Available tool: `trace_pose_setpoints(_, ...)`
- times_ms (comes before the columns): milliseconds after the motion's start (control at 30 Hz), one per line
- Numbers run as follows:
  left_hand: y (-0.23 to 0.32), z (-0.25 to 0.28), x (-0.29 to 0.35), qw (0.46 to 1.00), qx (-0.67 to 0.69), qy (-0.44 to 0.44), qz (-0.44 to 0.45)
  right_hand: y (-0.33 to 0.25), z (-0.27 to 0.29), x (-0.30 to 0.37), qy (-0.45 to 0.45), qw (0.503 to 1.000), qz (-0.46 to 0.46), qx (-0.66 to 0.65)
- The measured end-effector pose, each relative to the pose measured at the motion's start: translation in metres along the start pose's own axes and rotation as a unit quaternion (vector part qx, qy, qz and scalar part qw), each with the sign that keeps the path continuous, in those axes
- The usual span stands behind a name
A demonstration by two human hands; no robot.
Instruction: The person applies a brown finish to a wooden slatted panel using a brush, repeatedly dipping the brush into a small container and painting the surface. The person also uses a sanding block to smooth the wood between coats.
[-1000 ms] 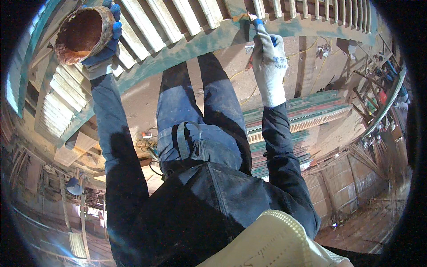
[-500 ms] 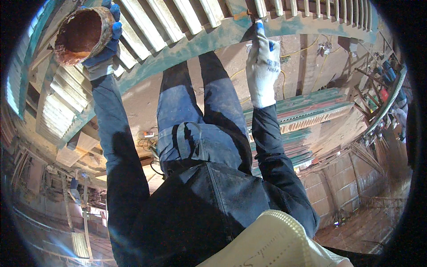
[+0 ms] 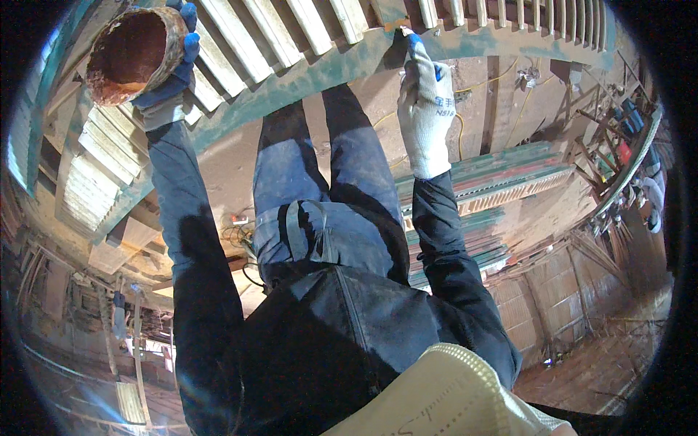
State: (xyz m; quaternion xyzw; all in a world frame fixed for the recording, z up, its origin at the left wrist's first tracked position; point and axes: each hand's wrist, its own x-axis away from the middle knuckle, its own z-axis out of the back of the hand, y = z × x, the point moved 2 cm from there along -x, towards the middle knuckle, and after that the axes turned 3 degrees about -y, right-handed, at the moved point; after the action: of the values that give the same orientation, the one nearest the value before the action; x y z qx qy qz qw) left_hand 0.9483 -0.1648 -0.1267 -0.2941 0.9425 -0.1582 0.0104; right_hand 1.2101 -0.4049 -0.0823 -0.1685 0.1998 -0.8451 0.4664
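Note:
My left hand (image 3: pixel 171 76), in a blue-and-white work glove, is wrapped round the side of a round, crusted pot (image 3: pixel 129 62). Reddish-brown stuff coats the pot's inside, and its mouth tilts toward me. In a matching glove, my right hand (image 3: pixel 425 109) is closed with its fingertips at the edge of a slatted wooden frame (image 3: pixel 313 94). Something small and pale shows at those fingertips, too small to name. Orange-brown marks lie on the frame beside it. Green paint wears thin along the rail, and pale slats (image 3: pixel 265 33) run away from it.
Below the frame, to the right, lie stacked green and reddish slatted panels (image 3: pixel 502 182). A yellow cable (image 3: pixel 459 134) winds over the floor. Poles and clutter (image 3: pixel 614 145) stand at the far right. Wooden blocks (image 3: pixel 127 236) sit under the frame at the left.
My right hand has shifted slightly left and back toward me along the rail, its fingertips now at the orange-brown marks. The left hand keeps hold of the pot, nearly still.

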Motion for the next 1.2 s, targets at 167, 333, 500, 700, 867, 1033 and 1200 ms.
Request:
trace_pose_setpoints(167, 0.000, 0.000, 0.000, 1.000, -0.021, -0.010, 0.000, -0.002, 0.000, -0.009, 0.041, 0.999, -0.018, -0.001)
trace_pose_setpoints(333, -0.002, 0.000, 0.001, 1.000, 0.007, -0.002, 0.005, -0.005, 0.009, -0.008, -0.044, 0.998, -0.032, 0.043)
trace_pose_setpoints(500, 0.000, 0.000, 0.000, 1.000, 0.004, 0.003, 0.007, -0.007, 0.013, -0.009, -0.016, 1.000, -0.012, 0.013)
trace_pose_setpoints(700, 0.004, 0.004, -0.001, 0.997, -0.075, -0.031, -0.018, -0.010, 0.016, -0.010, -0.087, 0.993, -0.068, -0.039)
trace_pose_setpoints(867, 0.003, 0.004, 0.000, 0.998, -0.052, -0.018, -0.015, -0.014, 0.011, -0.020, 0.005, 0.997, -0.025, 0.069)
trace_pose_setpoints(1033, 0.004, 0.003, -0.004, 0.997, -0.075, -0.032, -0.004, -0.027, 0.000, -0.013, -0.006, 0.995, -0.045, 0.094)
trace_pose_setpoints(1200, 0.003, 0.003, -0.004, 0.997, -0.064, -0.038, -0.002, -0.026, 0.008, -0.013, -0.055, 0.996, -0.057, 0.035)
